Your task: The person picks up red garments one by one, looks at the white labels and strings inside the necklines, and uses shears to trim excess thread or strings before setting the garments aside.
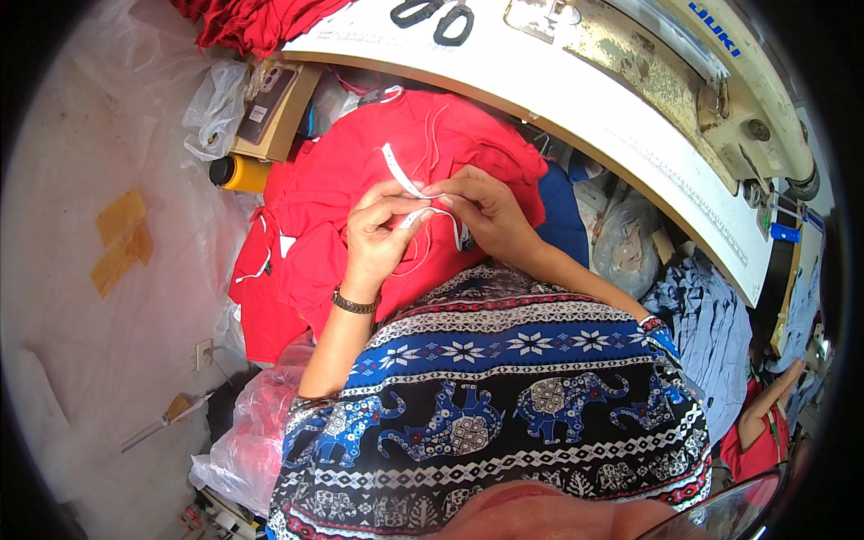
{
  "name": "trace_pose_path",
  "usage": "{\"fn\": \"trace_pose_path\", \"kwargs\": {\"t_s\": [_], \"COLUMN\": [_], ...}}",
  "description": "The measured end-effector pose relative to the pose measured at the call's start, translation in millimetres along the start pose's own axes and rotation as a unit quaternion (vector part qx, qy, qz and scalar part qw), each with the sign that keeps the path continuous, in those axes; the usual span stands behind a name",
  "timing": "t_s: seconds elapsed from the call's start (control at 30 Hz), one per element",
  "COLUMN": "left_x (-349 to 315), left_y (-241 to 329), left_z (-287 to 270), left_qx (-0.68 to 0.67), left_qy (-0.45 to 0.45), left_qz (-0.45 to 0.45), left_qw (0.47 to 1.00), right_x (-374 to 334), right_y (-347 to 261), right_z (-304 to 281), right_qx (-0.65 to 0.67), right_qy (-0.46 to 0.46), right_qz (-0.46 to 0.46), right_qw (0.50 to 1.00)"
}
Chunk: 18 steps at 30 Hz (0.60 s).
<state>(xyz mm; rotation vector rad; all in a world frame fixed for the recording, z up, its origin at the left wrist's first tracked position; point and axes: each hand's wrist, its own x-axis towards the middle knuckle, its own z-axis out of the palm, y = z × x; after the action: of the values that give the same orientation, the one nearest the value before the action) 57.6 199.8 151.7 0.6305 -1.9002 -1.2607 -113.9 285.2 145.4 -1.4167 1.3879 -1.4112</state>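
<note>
A narrow white tape point(396, 169) runs between my two hands, one end standing up above the fingers and another part looping below them. My left hand point(380, 225), with a dark banded watch point(353, 303) at the wrist, pinches the tape between thumb and fingers. Close against it, my right hand point(486, 211) pinches the same tape with thumb and forefinger. Both hands are over a heap of red fabric point(342, 153) on my lap. Loose pale threads point(432, 135) trail across the red cloth near the fingertips.
Beyond the heap curves a white worktable point(576, 99) with a sewing machine point(720, 117) at its right. A yellow bottle point(243, 173), a cardboard box point(288, 112) and plastic bags point(216, 103) stand left. Light-blue fabric point(702, 324) is piled right; another person's arm point(769, 405) shows beyond.
</note>
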Motion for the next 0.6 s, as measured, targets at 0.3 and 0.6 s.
{"fn": "trace_pose_path", "kwargs": {"t_s": [0.3,0.6], "left_x": [-1.1,-0.8], "left_y": [-5.4,-7.1], "left_z": [1.7,3.6], "left_qx": [-0.038,-0.154], "left_qy": [0.021,0.057], "left_qz": [-0.027,-0.069], "left_qw": [0.999,0.984], "right_x": [-3.2,-5.8], "right_y": [8.9,1.1], "right_z": [9.7,2.6], "right_qx": [0.207,0.175], "right_qy": [0.027,-0.015], "right_qz": [0.051,0.093], "right_qw": [0.977,0.980]}}
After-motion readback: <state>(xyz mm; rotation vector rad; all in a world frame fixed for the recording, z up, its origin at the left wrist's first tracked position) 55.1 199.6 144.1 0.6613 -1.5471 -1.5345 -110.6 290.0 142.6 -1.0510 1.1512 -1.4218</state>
